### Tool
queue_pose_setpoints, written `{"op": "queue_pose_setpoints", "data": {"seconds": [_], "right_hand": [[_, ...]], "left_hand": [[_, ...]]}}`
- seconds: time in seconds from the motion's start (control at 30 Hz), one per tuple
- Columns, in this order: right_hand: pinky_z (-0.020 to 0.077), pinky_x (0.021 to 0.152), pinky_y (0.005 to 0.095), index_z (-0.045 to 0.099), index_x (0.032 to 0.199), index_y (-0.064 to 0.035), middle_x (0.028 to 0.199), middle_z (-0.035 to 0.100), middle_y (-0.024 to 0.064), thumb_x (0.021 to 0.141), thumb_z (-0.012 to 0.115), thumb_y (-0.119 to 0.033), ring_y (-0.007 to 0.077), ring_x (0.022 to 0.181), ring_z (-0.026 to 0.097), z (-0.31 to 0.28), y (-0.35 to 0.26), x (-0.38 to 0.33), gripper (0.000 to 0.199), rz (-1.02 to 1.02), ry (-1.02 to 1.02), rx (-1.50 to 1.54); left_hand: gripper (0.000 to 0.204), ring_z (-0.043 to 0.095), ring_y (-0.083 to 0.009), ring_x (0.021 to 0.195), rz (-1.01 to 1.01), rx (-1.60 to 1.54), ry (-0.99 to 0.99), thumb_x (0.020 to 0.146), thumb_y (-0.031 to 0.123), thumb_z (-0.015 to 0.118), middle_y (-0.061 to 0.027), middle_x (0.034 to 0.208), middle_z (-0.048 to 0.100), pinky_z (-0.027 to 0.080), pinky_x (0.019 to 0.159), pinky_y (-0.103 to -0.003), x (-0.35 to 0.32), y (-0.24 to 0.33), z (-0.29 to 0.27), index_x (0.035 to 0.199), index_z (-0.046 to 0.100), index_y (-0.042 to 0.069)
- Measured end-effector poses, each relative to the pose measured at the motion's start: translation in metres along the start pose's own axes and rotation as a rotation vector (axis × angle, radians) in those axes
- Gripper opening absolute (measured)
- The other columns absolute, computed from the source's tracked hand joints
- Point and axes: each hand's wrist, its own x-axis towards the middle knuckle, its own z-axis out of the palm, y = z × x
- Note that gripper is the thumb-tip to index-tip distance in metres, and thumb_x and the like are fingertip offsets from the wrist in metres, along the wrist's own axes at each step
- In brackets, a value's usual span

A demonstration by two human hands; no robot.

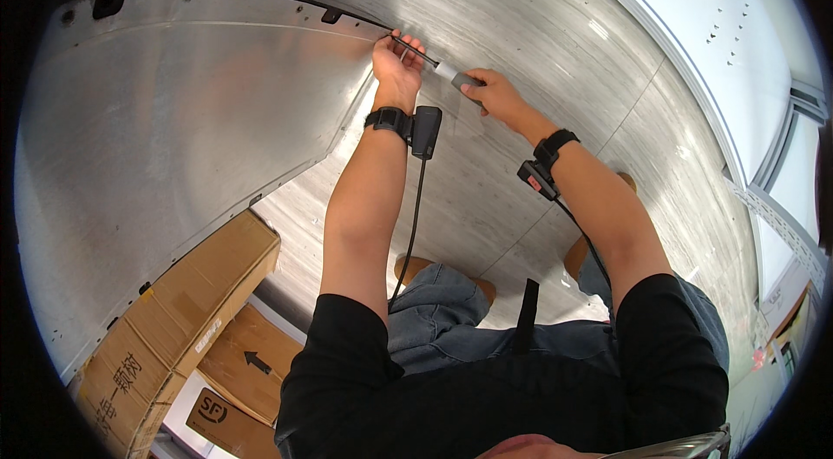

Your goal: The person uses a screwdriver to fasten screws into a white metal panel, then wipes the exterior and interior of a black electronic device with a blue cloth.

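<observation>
Now the right hand [496,93] grips the screwdriver [438,65] by its fat grey handle, fingers closed around it. Left hand [396,67] pinches its thin, stiff tip against the metal panel's [200,129] top edge.

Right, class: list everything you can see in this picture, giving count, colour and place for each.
Metal panel: one, silver, left.
Metal floor: one, brushed silver, centre and right.
Screwdriver: one, thin dark shaft, grey handle, at the panel's upper edge.
Cardboard boxes: several, brown, lower left.
Wrist devices: two, black, cabled, one per wrist.
Left hand: fingers on the shaft.
Right hand: grips the handle.
</observation>
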Motion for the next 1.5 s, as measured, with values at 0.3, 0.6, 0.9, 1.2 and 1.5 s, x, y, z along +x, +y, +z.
{"op": "queue_pose_setpoints", "data": {"seconds": [0.3, 0.6, 0.9, 1.2, 1.5], "right_hand": [[0.0455, 0.071, 0.0337, 0.062, 0.119, -0.0032, 0.094, 0.064, 0.0071, 0.087, 0.066, -0.019, 0.0176, 0.079, 0.057, -0.007, 0.003, 0.004, 0.036, -0.124, 0.022, -0.121], [0.0428, 0.059, 0.0269, 0.061, 0.124, -0.0053, 0.087, 0.059, 0.0009, 0.090, 0.063, -0.017, 0.0115, 0.075, 0.055, -0.009, -0.006, 0.003, 0.037, 0.069, -0.062, 0.099], [0.0465, 0.075, 0.0401, 0.060, 0.116, -0.0021, 0.098, 0.065, 0.0148, 0.083, 0.069, -0.015, 0.0291, 0.087, 0.063, -0.011, 0.016, 0.021, 0.037, -0.170, 0.075, -0.299], [0.0464, 0.080, 0.0416, 0.052, 0.118, -0.0027, 0.102, 0.062, 0.0196, 0.083, 0.071, -0.023, 0.0330, 0.095, 0.061, -0.003, 0.021, 0.016, 0.044, -0.283, 0.138, -0.357], [0.0452, 0.085, 0.0402, 0.054, 0.119, 0.0027, 0.108, 0.061, 0.0203, 0.083, 0.069, -0.028, 0.0297, 0.101, 0.059, 0.001, -0.002, 0.004, 0.049, -0.195, 0.050, -0.366]], "left_hand": [[0.026, 0.057, -0.0228, 0.086, 0.008, -0.023, 0.019, 0.096, 0.023, 0.036, -0.0062, 0.095, 0.057, 0.052, 0.081, -0.041, -0.006, -0.001, 0.002, 0.099, 0.057, 0.008], [0.025, 0.057, -0.0220, 0.086, 0.018, -0.004, 0.013, 0.096, 0.023, 0.038, -0.0056, 0.095, 0.056, 0.053, 0.079, -0.040, -0.004, -0.001, 0.000, 0.099, 0.057, 0.008], [0.024, 0.058, -0.0230, 0.083, -0.007, -0.016, 0.002, 0.096, 0.022, 0.038, -0.0060, 0.093, 0.057, 0.054, 0.079, -0.042, -0.003, 0.000, 0.002, 0.099, 0.056, 0.007], [0.022, 0.058, -0.0227, 0.080, -0.002, -0.018, 0.008, 0.097, 0.021, 0.039, -0.0061, 0.091, 0.056, 0.054, 0.077, -0.042, -0.005, 0.001, 0.002, 0.098, 0.055, 0.006], [0.021, 0.057, -0.0223, 0.079, -0.006, -0.024, 0.007, 0.097, 0.021, 0.040, -0.0056, 0.091, 0.056, 0.053, 0.076, -0.041, -0.003, 0.002, -0.002, 0.098, 0.055, 0.007]]}}
